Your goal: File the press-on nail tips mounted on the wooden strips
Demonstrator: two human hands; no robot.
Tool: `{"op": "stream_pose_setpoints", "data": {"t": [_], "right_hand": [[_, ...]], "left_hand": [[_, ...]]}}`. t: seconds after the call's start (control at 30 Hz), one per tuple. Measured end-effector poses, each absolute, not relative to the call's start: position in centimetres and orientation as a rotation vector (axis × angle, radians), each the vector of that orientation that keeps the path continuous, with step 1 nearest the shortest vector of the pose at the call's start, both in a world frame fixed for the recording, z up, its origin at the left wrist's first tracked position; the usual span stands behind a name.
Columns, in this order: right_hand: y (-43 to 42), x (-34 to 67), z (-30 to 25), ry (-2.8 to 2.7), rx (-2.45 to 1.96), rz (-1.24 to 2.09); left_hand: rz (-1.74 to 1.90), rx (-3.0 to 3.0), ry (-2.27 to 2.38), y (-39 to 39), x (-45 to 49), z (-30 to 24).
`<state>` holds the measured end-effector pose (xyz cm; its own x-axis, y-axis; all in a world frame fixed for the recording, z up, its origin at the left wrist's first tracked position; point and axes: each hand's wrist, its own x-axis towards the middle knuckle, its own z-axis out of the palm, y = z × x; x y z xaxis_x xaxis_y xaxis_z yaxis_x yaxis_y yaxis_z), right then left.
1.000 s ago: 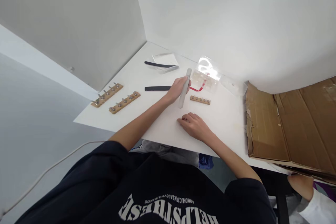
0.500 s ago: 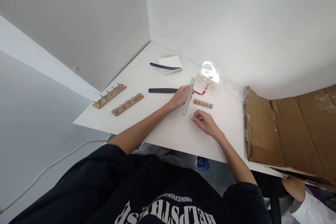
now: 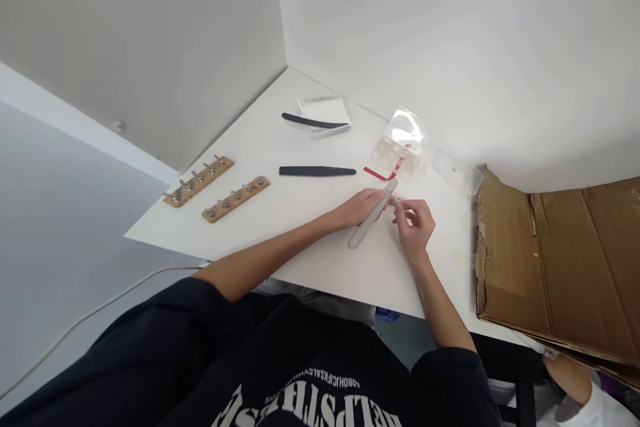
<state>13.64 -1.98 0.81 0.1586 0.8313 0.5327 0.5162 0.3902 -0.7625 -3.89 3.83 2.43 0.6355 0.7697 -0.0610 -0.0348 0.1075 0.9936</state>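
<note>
My left hand (image 3: 361, 207) is closed round a long pale grey file-like stick (image 3: 373, 223), which slants down to the left over the white table (image 3: 310, 240). My right hand (image 3: 415, 223) sits just right of it, fingers pinched on a small tan strip (image 3: 395, 199) of which only a sliver shows between the two hands. A black file (image 3: 317, 171) lies flat just beyond my left hand.
Two wooden strips with metal studs (image 3: 199, 180) (image 3: 235, 198) lie at the table's left. Another black file (image 3: 314, 122) rests on a clear packet at the back. A clear plastic box of small pieces (image 3: 400, 153), a red item (image 3: 378, 174) and a torn cardboard box (image 3: 560, 260) are to the right. Another person's hand (image 3: 570, 370) shows at lower right.
My right hand has moved up from the table to the small tan strip and pinched it. My left hand has swung the grey stick down beside it, uncovering the black file.
</note>
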Motion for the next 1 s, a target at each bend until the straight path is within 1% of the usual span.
{"op": "stream_pose_setpoints", "data": {"t": [0.07, 0.17, 0.27, 0.43, 0.6, 0.77, 0.9, 1.0], "right_hand": [[-2.2, 13.9, 0.3, -1.622, -1.202, 0.145], [-2.1, 14.4, -0.3, -1.763, -1.110, 0.026], [-2.1, 14.8, -0.9, -1.834, -1.131, -0.004], [-2.4, 15.3, -1.7, -1.914, -1.174, 0.065], [-2.3, 15.7, -1.9, -1.942, -1.113, -0.082], [-2.4, 15.6, -2.0, -2.025, -1.155, -0.020], [-2.6, 15.0, -1.3, -2.065, -1.118, -0.223], [-2.8, 14.2, -0.6, -2.116, -1.057, -0.296]], "left_hand": [[0.647, 1.381, 0.644, 3.5, -3.8, 2.5], [0.621, 1.420, 0.616, 3.0, -3.8, 2.8], [0.587, 1.399, 0.628, 2.8, -3.8, 3.0], [0.612, 1.409, 0.622, 3.1, -4.0, 2.8], [0.609, 1.425, 0.633, 3.5, -4.3, 3.1], [0.570, 1.510, 0.633, 4.1, -4.8, 3.4], [0.557, 1.542, 0.654, 4.6, -5.2, 3.2], [0.568, 1.552, 0.646, 4.8, -5.3, 2.9]]}}
